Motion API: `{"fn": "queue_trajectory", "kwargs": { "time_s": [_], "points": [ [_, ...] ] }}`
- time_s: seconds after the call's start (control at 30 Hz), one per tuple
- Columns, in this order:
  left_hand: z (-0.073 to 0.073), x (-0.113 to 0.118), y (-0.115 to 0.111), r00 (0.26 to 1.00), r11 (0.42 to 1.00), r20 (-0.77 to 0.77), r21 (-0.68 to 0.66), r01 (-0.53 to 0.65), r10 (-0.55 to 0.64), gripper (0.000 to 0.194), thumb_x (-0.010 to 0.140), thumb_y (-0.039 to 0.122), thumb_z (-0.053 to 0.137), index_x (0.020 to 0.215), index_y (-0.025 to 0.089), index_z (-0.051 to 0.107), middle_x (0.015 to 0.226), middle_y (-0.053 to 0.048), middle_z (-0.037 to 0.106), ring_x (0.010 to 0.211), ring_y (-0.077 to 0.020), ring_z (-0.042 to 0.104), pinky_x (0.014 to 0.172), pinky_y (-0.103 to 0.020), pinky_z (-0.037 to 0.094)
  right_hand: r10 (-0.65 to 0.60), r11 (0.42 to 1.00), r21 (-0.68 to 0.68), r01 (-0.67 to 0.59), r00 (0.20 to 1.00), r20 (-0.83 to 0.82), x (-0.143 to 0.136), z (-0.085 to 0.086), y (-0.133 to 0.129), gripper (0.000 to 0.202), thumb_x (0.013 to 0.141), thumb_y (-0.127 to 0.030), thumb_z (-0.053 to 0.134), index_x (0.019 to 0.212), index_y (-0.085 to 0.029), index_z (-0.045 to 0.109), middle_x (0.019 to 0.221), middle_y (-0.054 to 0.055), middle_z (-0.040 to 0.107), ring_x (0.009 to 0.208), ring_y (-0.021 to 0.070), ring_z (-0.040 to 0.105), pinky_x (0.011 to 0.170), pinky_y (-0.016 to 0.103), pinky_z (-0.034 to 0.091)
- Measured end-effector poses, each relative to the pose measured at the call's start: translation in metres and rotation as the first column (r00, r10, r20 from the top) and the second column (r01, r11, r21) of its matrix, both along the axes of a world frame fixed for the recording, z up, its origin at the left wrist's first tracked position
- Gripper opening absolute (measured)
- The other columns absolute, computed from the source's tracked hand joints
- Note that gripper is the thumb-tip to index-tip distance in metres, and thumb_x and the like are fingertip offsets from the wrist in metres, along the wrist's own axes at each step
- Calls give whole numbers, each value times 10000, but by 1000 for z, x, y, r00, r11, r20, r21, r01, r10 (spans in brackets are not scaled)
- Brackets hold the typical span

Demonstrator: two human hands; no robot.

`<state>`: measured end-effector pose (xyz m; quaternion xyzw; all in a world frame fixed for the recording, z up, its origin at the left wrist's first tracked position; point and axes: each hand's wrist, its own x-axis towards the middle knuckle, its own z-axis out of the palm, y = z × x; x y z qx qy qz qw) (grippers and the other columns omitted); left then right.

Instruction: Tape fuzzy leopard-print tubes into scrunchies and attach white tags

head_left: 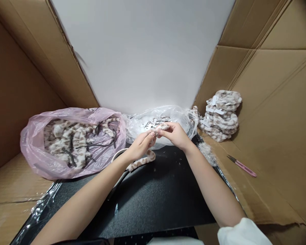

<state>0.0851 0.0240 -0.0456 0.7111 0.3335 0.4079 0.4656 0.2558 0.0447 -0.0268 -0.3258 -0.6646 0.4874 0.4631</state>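
Over the middle of the black table, my left hand (142, 145) and my right hand (176, 135) are close together. Both are closed, pinching one spotted white-and-brown furry fabric strip (163, 126). Its lower part (142, 162) hangs below my left hand and curves onto the table. Beside that lower part lies a black cord or tube (121, 179), partly covered by my left forearm; whether it joins the strip I cannot tell. A pale curved band (117, 154) shows there too. My fingers hide the stretch of fabric between them.
A pink plastic bag (33, 146) on the left holds furry pieces and black cords. Behind my hands lies a clear bag (135, 119) with white labels. Tagged furry loops (223, 117) are stacked at right, near pink-handled thread snips (242, 166) and a fluff pile (207, 153). Cardboard walls enclose both sides.
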Motion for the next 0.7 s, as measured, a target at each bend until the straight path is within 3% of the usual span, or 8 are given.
{"fn": "queue_trajectory", "kwargs": {
  "time_s": [0.17, 0.4, 0.53, 0.7],
  "points": [
    [3, 0, -2, 995, 999, -98, 49, -9, 13, 368, 953, 444, 330, 692, 192, 394, 595, 45, 360, 531, -109, 325, 534, -258, 299, 41, 990, -130, -51, 996, -78, -1, -4, 3, 404, 613, -525, 790, 732, -167, 645, 720, 16, 666, 685, 145, 640, 710, 311, 559],
    [7, -1, 0, 992, 998, -124, 45, -33, 38, 368, 949, 405, 329, 648, 196, 369, 557, 43, 354, 508, -107, 319, 519, -260, 278, 13, 999, -48, -15, 999, -47, -5, -1, -3, 364, 619, -482, 804, 759, -166, 688, 678, 10, 653, 648, 144, 620, 682, 296, 540],
    [8, -5, 0, 987, 990, -108, -86, 111, -120, 417, 945, 428, 333, 600, 195, 337, 532, 45, 310, 486, -96, 265, 486, -259, 227, 61, 997, -51, -61, 998, -6, -3, 3, -4, 348, 594, -448, 830, 743, -166, 689, 703, 20, 673, 660, 151, 628, 670, 291, 533],
    [3, -3, 4, 956, 912, 107, -287, 293, -274, 375, 932, 480, 356, 685, 198, 366, 549, 71, 242, 491, -88, 151, 466, -246, 143, 142, 989, -53, -138, 987, 75, 4, 6, -5, 306, 596, -370, 846, 759, -158, 699, 679, 3, 663, 629, 128, 612, 635, 256, 509]
  ]
}}
